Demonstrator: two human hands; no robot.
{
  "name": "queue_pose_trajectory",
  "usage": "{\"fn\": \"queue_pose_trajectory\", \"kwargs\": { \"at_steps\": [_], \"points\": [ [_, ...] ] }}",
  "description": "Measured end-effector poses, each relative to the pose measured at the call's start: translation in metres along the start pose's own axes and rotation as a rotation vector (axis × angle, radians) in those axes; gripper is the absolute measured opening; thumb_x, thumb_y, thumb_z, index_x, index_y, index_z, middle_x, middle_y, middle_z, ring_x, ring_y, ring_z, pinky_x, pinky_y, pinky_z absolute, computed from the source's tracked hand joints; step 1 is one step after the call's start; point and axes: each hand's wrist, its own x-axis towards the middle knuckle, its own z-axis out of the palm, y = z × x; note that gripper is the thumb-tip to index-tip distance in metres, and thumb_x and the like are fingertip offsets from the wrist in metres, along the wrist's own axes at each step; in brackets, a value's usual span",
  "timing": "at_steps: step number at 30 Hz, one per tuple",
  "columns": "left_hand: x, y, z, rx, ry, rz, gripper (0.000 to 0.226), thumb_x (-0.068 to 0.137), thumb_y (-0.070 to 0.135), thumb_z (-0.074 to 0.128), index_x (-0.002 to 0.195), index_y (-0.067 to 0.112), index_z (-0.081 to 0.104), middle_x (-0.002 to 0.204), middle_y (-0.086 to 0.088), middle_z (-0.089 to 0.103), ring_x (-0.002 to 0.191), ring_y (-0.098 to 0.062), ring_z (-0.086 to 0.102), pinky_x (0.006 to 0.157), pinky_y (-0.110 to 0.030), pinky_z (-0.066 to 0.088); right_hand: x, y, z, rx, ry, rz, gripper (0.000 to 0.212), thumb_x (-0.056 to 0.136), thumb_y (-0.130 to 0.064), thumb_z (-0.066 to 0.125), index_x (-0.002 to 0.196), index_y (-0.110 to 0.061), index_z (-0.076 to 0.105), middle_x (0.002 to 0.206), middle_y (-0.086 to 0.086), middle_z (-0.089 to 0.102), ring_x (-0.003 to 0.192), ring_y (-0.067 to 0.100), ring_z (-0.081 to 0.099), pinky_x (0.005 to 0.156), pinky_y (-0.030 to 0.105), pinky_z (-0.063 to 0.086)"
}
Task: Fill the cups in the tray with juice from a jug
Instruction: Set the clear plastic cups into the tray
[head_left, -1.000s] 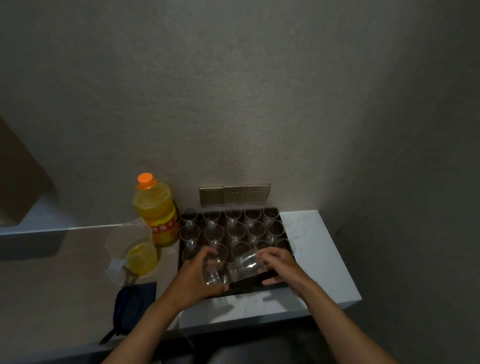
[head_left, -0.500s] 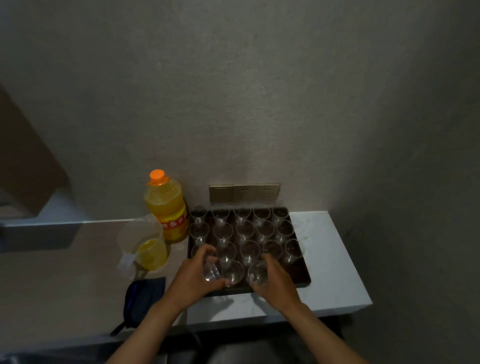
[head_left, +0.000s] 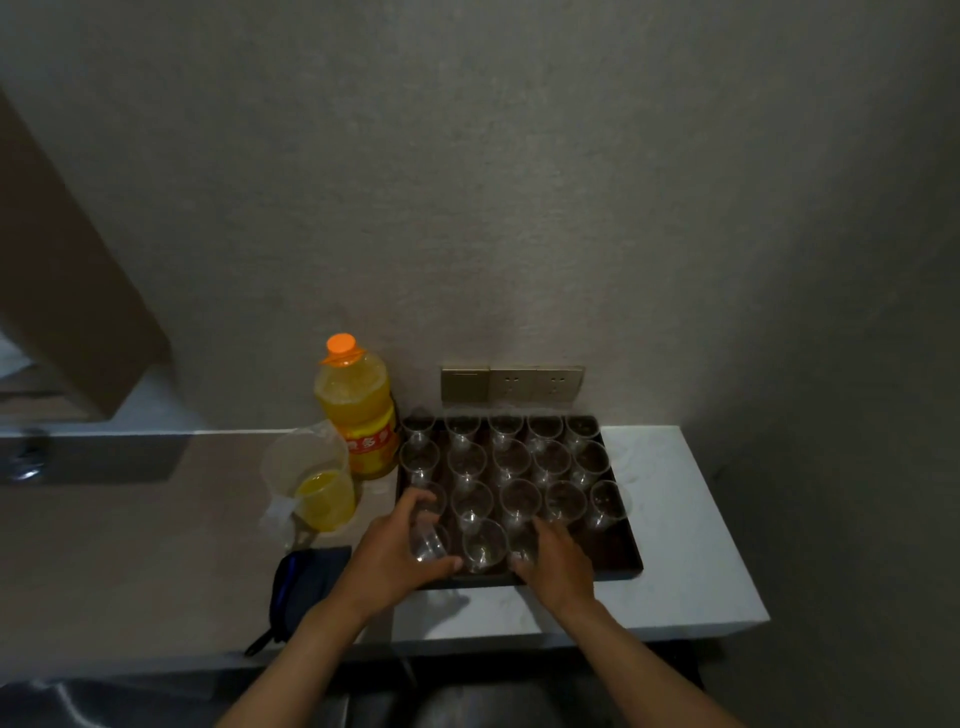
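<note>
A dark tray (head_left: 626, 551) sits on a white table (head_left: 680, 525) against the wall, and everything else is placed around it. Clear cups (head_left: 511, 460) stand upright in rows inside the tray, all of them without juice as far as the dim light shows. At the tray's near left corner the left hand (head_left: 395, 553) has its grip clamped on a short stack of clear cups (head_left: 427, 540), fingers over the top and thumb curled underneath, the stack tilted on its side above the tray's front edge. Just right of it one cup (head_left: 484, 543) stands in the tray's front row. The right hand (head_left: 558, 564) is at the tray's front edge, to the right of that cup, its fingers curled round another clear cup (head_left: 522, 551) that is mostly hidden behind them; whether that cup rests on the tray floor cannot be told. Left of the tray, on the tan part of the table, stands a clear jug (head_left: 311, 480) with yellow juice in its bottom part, well apart from both hands. Behind the jug, touching or nearly touching the tray's far left corner, is a juice bottle (head_left: 356, 410) with an orange cap. A dark pouch (head_left: 298, 587) lies near the tray's front left corner, beside the left wrist. A row of wall sockets (head_left: 511, 383) is just behind the tray.
</note>
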Motion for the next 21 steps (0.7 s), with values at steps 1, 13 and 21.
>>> {"fn": "queue_pose_trajectory", "kwargs": {
  "at_steps": [1,13,21],
  "points": [
    [0.0,0.0,-0.001,-0.002,-0.001,-0.002,0.078,0.067,0.04,0.094,0.128,0.034,0.046,0.12,0.018,0.066,0.105,0.012,0.062,0.09,-0.014,0.053,0.001,-0.001,0.0,0.004,0.0,0.005,0.06,0.089,-0.04,0.077,0.142,-0.034,0.049,0.142,-0.006,0.052,0.125,0.014,0.057,0.098,0.028,0.049],
    [0.007,0.004,0.002,0.032,-0.025,0.003,0.08,0.066,0.048,0.092,0.128,0.038,0.043,0.123,0.016,0.065,0.11,0.01,0.06,0.092,-0.014,0.052,-0.002,-0.007,-0.013,-0.087,0.13,-0.003,0.053,0.091,-0.045,0.074,0.134,-0.026,0.051,0.139,-0.001,0.046,0.123,0.015,0.053,0.092,0.032,0.054],
    [0.015,0.026,0.018,0.04,-0.051,0.116,0.074,0.07,0.042,0.091,0.126,0.042,0.043,0.114,0.025,0.063,0.105,0.015,0.059,0.084,-0.006,0.049,0.002,-0.059,-0.051,0.399,-0.196,0.02,0.039,0.097,-0.054,0.062,0.096,-0.017,0.075,0.092,0.0,0.076,0.088,0.011,0.072,0.088,0.045,0.059]
  ]
}}
